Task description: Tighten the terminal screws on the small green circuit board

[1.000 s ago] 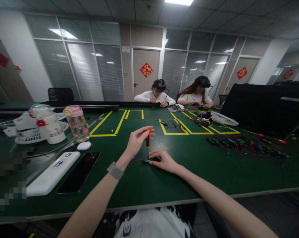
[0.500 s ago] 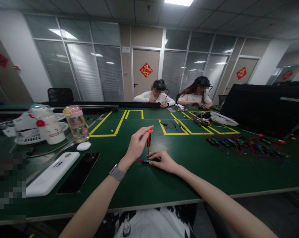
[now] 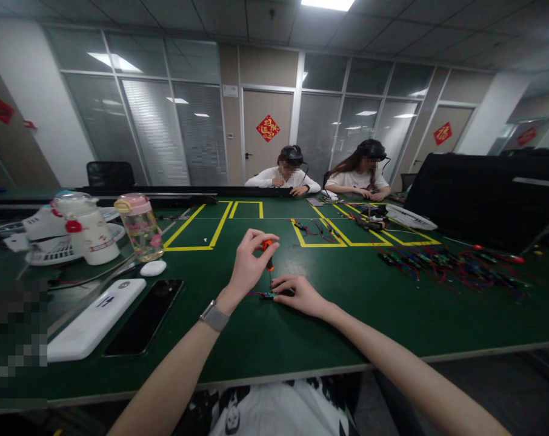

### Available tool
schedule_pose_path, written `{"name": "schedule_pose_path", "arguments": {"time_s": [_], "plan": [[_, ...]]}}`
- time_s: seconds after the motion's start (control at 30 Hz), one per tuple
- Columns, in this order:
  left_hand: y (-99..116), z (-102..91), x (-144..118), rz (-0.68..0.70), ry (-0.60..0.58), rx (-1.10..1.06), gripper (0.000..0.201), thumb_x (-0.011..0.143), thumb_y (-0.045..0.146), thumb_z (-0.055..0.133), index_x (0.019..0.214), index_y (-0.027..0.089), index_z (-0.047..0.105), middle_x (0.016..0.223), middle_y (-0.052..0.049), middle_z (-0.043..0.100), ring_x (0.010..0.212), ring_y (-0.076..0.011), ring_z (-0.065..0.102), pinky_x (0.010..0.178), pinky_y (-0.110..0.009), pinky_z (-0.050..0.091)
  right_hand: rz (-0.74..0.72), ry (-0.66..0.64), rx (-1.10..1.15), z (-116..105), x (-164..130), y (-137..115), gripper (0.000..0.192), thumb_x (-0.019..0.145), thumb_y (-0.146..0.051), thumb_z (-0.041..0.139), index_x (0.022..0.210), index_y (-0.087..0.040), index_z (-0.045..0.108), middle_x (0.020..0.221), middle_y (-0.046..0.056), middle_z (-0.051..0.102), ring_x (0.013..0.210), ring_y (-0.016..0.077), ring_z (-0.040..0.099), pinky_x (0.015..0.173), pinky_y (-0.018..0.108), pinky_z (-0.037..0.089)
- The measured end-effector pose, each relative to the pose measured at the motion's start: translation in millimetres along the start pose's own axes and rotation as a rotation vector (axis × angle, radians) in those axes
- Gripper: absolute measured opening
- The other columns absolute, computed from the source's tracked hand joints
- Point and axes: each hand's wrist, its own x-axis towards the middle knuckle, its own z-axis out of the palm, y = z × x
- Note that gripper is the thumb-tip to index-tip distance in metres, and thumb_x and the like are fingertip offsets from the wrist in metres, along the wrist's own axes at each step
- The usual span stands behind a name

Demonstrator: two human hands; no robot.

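My left hand (image 3: 249,260) is closed round the top of an orange and black screwdriver (image 3: 269,264), thumb and fingers on its handle. The screwdriver stands nearly upright, its thin shaft reaching down to a small green circuit board (image 3: 268,296) with red and blue wires. The board lies on the green tabletop. My right hand (image 3: 302,295) rests on the table with its fingertips closed on the board's right end, beside the shaft's tip. A screw, if there is one under the tip, is too small to make out.
A pile of wired circuit boards (image 3: 451,269) lies to the right, before a black monitor (image 3: 483,200). Several more boards sit near yellow tape (image 3: 322,245). On the left are a white power bank-like slab (image 3: 95,318), a phone (image 3: 145,318) and a bottle (image 3: 140,230). Two people sit opposite.
My left hand has shifted its grip, the fingers now curled over the top of the screwdriver handle, which tilts slightly left. My right hand and the circuit board stay in place.
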Motion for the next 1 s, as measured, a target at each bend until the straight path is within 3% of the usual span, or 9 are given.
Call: {"name": "schedule_pose_path", "arguments": {"time_s": [0.1,0.2,0.33,0.47,0.57,0.67,0.8,1.0], "plan": [[1.8,0.4,-1.4,0.010,-0.075,-0.024,0.027,0.093,0.028,0.048,0.110,0.022,0.068,0.110,-0.007,0.061,0.102,-0.0177,0.060,0.088,-0.029,0.049,-0.001,0.000,-0.002,0.0,0.2,-0.2,0.013,0.077,-0.024,0.073,0.088,-0.020,0.077,0.104,0.010,0.073,0.098,0.0229,0.068,0.091,0.039,0.052],[0.6,0.4,-0.4,-0.069,-0.126,-0.192,0.030,0.094,0.028,0.046,0.116,0.020,0.065,0.117,-0.008,0.064,0.108,-0.0200,0.061,0.093,-0.033,0.049,-0.007,-0.001,-0.004,-0.4,0.0,-1.4,0.013,0.077,-0.024,0.073,0.088,-0.020,0.077,0.104,0.010,0.073,0.098,0.0227,0.068,0.091,0.038,0.052],[-1.7,-0.1,2.7,-0.176,-0.121,-0.326,0.028,0.088,0.031,0.057,0.110,0.016,0.066,0.105,-0.009,0.069,0.094,-0.0199,0.067,0.084,-0.032,0.053,-0.026,0.002,-0.014,-1.3,-0.4,-3.1,0.013,0.076,-0.023,0.074,0.088,-0.019,0.077,0.104,0.010,0.073,0.098,0.0227,0.068,0.091,0.037,0.052],[-2.3,0.3,3.3,-0.131,-0.047,-0.196,0.018,0.080,0.029,0.067,0.092,0.017,0.070,0.088,-0.004,0.066,0.074,-0.0140,0.063,0.069,-0.025,0.053,-0.031,-0.010,-0.034,-2.0,-0.4,-3.5,0.012,0.077,-0.026,0.074,0.088,-0.021,0.077,0.104,0.009,0.073,0.098,0.0222,0.068,0.090,0.037,0.052],[-1.9,1.2,1.3,-0.053,0.013,-0.100,0.014,0.080,0.030,0.068,0.086,0.019,0.071,0.089,-0.004,0.061,0.079,-0.0141,0.061,0.068,-0.023,0.051,-0.031,-0.011,-0.028,-1.8,-0.2,-2.8,0.012,0.078,-0.027,0.073,0.088,-0.021,0.077,0.104,0.009,0.073,0.099,0.0222,0.067,0.090,0.037,0.052],[0.0,1.1,0.1,-0.037,-0.016,-0.090,0.019,0.087,0.030,0.058,0.095,0.020,0.072,0.096,-0.005,0.062,0.088,-0.0156,0.062,0.074,-0.024,0.050,-0.034,-0.006,-0.032,-1.4,-0.2,-2.0,0.013,0.077,-0.029,0.074,0.087,-0.022,0.077,0.104,0.009,0.073,0.098,0.0226,0.068,0.089,0.037,0.052],[1.8,-0.1,1.8,-0.099,-0.117,-0.244,0.028,0.091,0.026,0.048,0.107,0.018,0.070,0.108,-0.008,0.067,0.097,-0.0190,0.065,0.083,-0.030,0.051,-0.030,0.000,-0.023,-1.7,-0.4,-1.8,0.014,0.076,-0.029,0.075,0.087,-0.022,0.078,0.105,0.009,0.073,0.098,0.0230,0.068,0.090,0.037,0.053],[3.2,-1.3,4.1,-0.207,-0.112,-0.404,0.030,0.085,0.032,0.058,0.106,0.014,0.070,0.104,-0.010,0.071,0.096,-0.0228,0.068,0.084,-0.036,0.054,-0.015,0.000,-0.002,-2.3,0.1,-2.8,0.015,0.071,-0.026,0.078,0.085,-0.021,0.078,0.105,0.009,0.073,0.098,0.0239,0.068,0.091,0.038,0.052]]}}
